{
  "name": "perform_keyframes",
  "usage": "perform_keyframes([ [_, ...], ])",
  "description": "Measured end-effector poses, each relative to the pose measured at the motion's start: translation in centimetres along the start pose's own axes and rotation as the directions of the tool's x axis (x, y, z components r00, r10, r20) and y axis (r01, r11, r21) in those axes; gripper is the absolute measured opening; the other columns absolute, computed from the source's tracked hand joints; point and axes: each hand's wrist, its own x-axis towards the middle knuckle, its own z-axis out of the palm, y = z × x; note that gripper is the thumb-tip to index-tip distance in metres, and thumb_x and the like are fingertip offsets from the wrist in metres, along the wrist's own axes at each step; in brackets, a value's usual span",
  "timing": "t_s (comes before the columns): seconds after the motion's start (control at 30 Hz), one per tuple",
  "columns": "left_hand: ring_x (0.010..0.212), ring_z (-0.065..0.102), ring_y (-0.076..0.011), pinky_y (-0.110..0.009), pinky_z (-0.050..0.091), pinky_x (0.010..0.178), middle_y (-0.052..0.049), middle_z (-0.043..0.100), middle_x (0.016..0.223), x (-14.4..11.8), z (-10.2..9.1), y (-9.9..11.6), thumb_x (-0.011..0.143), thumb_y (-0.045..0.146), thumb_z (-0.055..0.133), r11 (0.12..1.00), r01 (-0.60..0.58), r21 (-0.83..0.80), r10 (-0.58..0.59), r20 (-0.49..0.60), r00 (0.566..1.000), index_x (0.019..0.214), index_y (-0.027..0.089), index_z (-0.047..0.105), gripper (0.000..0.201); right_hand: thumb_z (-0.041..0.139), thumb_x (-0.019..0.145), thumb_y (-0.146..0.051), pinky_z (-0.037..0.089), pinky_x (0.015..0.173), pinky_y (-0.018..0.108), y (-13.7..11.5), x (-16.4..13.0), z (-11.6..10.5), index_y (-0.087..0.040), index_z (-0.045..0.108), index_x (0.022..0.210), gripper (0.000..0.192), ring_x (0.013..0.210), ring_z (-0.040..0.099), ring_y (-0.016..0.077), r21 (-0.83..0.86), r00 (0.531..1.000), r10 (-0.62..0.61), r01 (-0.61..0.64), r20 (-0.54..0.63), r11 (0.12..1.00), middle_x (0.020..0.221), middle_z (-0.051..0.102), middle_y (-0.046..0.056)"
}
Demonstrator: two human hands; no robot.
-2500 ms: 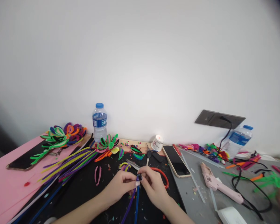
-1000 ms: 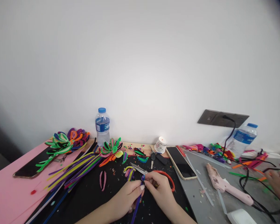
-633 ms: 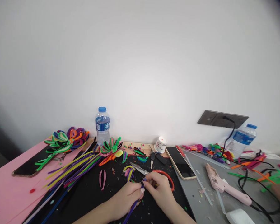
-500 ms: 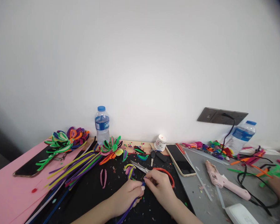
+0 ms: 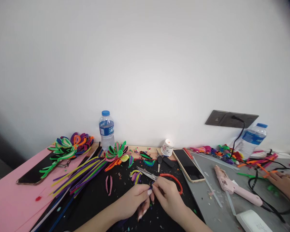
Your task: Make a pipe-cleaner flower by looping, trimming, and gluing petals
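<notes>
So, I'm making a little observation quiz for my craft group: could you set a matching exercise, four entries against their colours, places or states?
1. Left hand and right hand
2. Scissors
3. Glue gun
4. Cup

A. Pale pink, on the grey surface
B. White, near the wall
C. Pinching a small dark purple piece
D. Red-handled, on the black mat

Pairs: 1-C; 2-D; 3-A; 4-B

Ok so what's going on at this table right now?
A person's left hand and right hand meet over a black mat, pinching a small dark piece, mostly hidden by fingers. Red-handled scissors lie just beyond. Colourful fuzzy stems lie leftward; another person's hand is at far right.
</notes>
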Motion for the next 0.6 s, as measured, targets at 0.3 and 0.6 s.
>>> perform_keyframes([
  [0.3, 0.038, 0.022, -0.0040, -0.015, 0.013, 0.033, 0.009, 0.033, 0.047, 0.1, 0.0, 0.2, 0.079, 0.046, 0.042, 0.996, 0.063, -0.060, -0.065, -0.032, 0.997, 0.074, 0.017, 0.046, 0.030, 0.040, 0.084, -0.017, 0.031, 0.053, 0.020, 0.0, 0.3, -0.5, -0.019, 0.043, 0.066, 0.018, 0.057, 0.044, 0.0108, -0.044, 0.995, 0.079, -0.076, 0.066, 0.996, 0.062, 0.047, -0.003],
  [0.6, 0.036, 0.014, -0.0040, -0.018, 0.009, 0.033, 0.011, 0.025, 0.047, -0.1, 0.0, 1.0, 0.080, 0.048, 0.040, 0.993, 0.109, -0.041, -0.111, -0.029, 0.993, 0.073, 0.018, 0.046, 0.031, 0.033, 0.088, -0.018, 0.032, 0.056, 0.021, 0.1, 0.4, -0.4, -0.019, 0.041, 0.064, 0.025, 0.059, 0.045, 0.0117, -0.010, 0.988, 0.089, -0.089, 0.126, 0.996, 0.063, 0.048, -0.002],
])
